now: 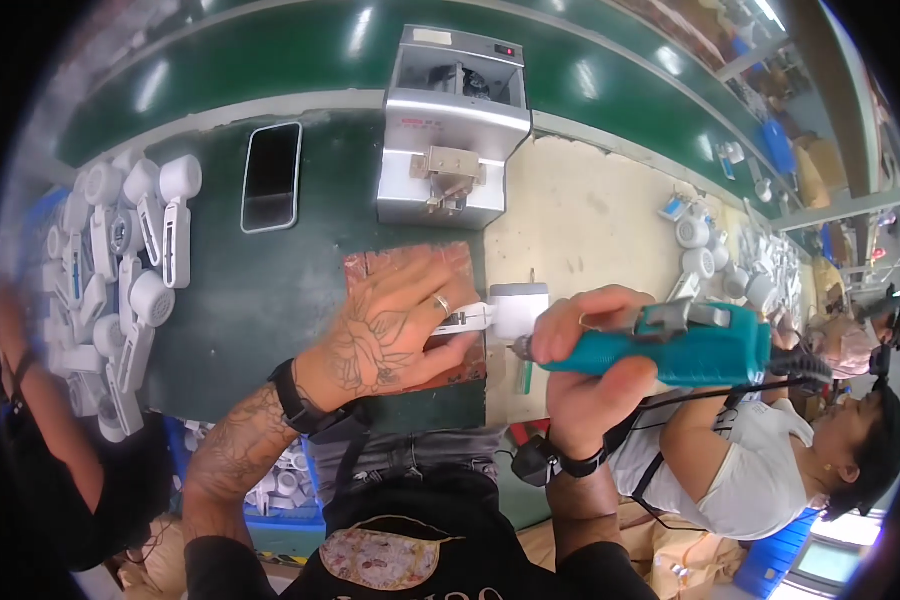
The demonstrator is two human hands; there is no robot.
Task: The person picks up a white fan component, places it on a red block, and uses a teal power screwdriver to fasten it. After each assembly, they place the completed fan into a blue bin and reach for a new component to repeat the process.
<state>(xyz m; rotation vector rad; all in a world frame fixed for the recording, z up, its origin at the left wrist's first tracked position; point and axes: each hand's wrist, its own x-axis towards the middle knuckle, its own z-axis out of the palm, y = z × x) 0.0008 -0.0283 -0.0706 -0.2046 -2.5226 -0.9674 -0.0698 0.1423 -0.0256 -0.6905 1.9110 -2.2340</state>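
Observation:
My left hand [395,325], with a ring and a tattoo, lies over a red-brown board [457,265] and grips a white plastic part [467,318] against it. That part has a slim handle with a dark slot. To its right a broader white end [520,312] extends past the board; I cannot tell for certain whether it is one piece with the handle. My right hand [595,375] is wrapped round a teal electric screwdriver [670,345] with a metal lever. The screwdriver's tip points left, close to the white end. A cord trails from its back.
A silver screw feeder [455,125] stands at the far middle of the green bench, with a phone [271,180] to its left. White parts with round heads are heaped left [120,290] and right [710,250]. A blue crate [315,490] sits below; co-workers [760,450] are at both sides.

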